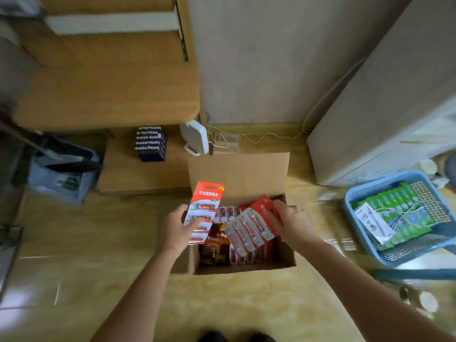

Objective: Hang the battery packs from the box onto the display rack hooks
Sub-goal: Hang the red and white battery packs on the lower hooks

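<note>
Floor (74,243) box (238,174): left hand (175,229), right hand (293,222) gripping packs (206,206).

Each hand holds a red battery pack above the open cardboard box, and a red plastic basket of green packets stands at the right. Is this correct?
Only the colour is wrong: in the head view the plastic basket of green packets is blue. The left hand holds one red battery pack, the right hand another, above the open cardboard box.
</note>
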Available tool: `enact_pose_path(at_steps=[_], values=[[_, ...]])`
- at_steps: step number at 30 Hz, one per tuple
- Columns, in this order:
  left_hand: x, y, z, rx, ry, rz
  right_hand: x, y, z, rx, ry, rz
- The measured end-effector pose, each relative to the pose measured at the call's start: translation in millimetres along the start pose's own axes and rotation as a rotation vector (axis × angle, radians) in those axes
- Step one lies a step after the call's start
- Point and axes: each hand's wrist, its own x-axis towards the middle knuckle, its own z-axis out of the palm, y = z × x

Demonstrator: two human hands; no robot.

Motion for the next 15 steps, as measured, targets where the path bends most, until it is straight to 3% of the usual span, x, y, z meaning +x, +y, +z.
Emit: enact_pose_path(at_steps=[8,15], values=[[-59,97,-153,-0.333,0.182,0.035,-17,-146,-133,0.062,-0.106,-0.204],[-76,123,-275,-0.443,0.273,0.136,-15,-278,-162,0.24,0.14,-0.355]])
